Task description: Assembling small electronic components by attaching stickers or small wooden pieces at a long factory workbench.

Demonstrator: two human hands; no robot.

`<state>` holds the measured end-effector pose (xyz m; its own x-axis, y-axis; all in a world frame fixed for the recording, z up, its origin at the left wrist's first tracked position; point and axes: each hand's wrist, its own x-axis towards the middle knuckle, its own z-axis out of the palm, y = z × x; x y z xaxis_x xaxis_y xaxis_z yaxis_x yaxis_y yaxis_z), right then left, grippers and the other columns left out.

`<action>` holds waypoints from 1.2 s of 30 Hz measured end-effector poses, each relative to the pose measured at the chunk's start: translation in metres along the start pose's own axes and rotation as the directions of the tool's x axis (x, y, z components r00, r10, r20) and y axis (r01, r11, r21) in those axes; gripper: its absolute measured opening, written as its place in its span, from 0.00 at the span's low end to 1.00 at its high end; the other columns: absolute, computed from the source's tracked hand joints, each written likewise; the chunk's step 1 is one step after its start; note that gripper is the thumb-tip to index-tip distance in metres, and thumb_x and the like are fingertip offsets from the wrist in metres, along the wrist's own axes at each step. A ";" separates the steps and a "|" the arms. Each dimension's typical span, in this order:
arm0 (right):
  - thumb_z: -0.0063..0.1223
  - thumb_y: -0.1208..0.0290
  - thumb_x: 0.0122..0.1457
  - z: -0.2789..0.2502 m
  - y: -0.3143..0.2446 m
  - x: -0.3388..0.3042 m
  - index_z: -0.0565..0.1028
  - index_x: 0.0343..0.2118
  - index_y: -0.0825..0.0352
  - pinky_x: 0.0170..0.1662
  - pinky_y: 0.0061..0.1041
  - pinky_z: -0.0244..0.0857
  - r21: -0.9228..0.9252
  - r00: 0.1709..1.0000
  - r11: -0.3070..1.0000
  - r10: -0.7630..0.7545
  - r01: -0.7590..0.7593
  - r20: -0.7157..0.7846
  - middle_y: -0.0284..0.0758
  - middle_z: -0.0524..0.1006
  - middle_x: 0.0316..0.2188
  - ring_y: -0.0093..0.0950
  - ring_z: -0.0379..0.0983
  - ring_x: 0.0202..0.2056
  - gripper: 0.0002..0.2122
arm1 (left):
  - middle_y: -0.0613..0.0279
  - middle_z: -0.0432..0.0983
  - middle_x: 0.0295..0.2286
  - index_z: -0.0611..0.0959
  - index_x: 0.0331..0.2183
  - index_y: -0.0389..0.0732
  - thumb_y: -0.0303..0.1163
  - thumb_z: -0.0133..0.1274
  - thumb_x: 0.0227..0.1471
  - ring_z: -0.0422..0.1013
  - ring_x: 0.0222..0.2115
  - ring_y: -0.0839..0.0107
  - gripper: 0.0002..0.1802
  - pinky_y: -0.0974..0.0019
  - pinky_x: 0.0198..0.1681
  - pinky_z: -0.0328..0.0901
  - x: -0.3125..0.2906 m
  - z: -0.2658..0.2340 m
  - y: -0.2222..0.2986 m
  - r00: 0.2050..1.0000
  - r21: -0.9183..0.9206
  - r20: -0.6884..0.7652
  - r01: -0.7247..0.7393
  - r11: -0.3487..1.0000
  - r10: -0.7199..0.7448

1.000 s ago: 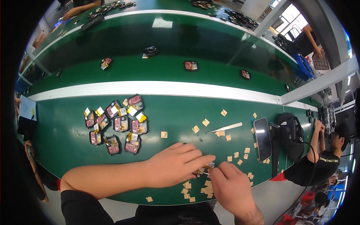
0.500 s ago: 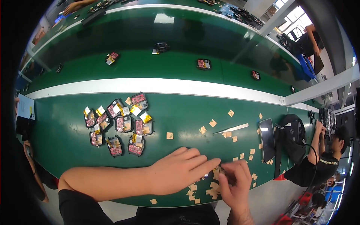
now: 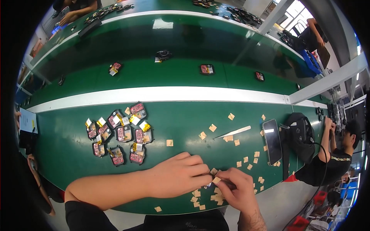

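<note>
My left hand (image 3: 180, 175) reaches across in front of me, fingers curled around something mostly hidden beneath them. Only a small whitish-blue bit of it shows by the fingertips. Close beside it, my right hand (image 3: 238, 188) pinches a small tan square pad (image 3: 216, 179) between thumb and forefinger. More loose tan pads (image 3: 218, 197) lie under and around the hands. To the left sits a group of open black device housings (image 3: 124, 133) with red circuit boards, silver battery cells and yellow tape.
Tweezers (image 3: 233, 132) lie beyond my hands among scattered pads. A phone (image 3: 272, 141) and a black pouch (image 3: 300, 133) are at the right. Past the white ledge (image 3: 162, 94), a green surface holds several spaced-out devices (image 3: 207, 69). A co-worker (image 3: 338, 158) sits at far right.
My right hand has shifted slightly, and a tan pad now shows in its pinch. My left forefinger has drawn back from the right fingertips. The whole view has shifted slightly.
</note>
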<state>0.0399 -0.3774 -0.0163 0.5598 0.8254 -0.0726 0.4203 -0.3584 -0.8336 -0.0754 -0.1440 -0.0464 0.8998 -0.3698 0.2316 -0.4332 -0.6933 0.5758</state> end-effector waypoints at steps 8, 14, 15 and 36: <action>0.66 0.83 0.58 -0.014 0.007 -0.005 0.82 0.49 0.68 0.33 0.25 0.73 0.028 0.996 0.999 -0.045 0.043 0.076 0.37 0.81 0.35 0.29 0.79 0.30 0.15 | 0.69 0.77 0.49 0.84 0.47 0.48 0.33 0.61 0.56 0.71 0.47 0.69 0.15 0.64 0.48 0.67 0.001 0.001 0.002 0.998 0.079 0.002 -0.059 0.995 0.059; 0.64 0.81 0.59 -0.013 -0.005 -0.004 0.81 0.50 0.67 0.37 0.31 0.75 -0.039 0.994 0.997 -0.059 0.063 0.097 0.38 0.81 0.36 0.37 0.79 0.33 0.15 | 0.68 0.78 0.48 0.85 0.45 0.44 0.31 0.60 0.54 0.71 0.46 0.69 0.15 0.64 0.47 0.67 0.002 0.001 0.007 0.998 0.140 -0.018 -0.062 0.988 0.065; 0.64 0.81 0.59 -0.013 -0.007 -0.004 0.81 0.50 0.67 0.38 0.32 0.76 -0.077 0.990 0.993 -0.075 0.085 0.121 0.38 0.80 0.36 0.38 0.79 0.34 0.15 | 0.68 0.78 0.48 0.86 0.44 0.44 0.31 0.60 0.54 0.71 0.46 0.68 0.14 0.64 0.48 0.67 0.002 0.000 0.009 0.998 0.163 -0.006 -0.061 0.985 0.063; 0.64 0.81 0.61 0.016 -0.013 -0.012 0.80 0.49 0.69 0.32 0.25 0.76 -0.023 0.997 0.997 0.076 -0.076 -0.031 0.38 0.79 0.40 0.28 0.82 0.32 0.13 | 0.65 0.79 0.42 0.82 0.39 0.45 0.41 0.64 0.58 0.73 0.44 0.66 0.13 0.62 0.47 0.68 0.001 0.002 0.011 0.999 0.157 -0.048 -0.010 0.987 0.018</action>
<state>0.0167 -0.3754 -0.0134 0.6119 0.7820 -0.1185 0.3924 -0.4302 -0.8130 -0.0794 -0.1538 -0.0414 0.8933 -0.3524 0.2791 -0.4454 -0.7782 0.4428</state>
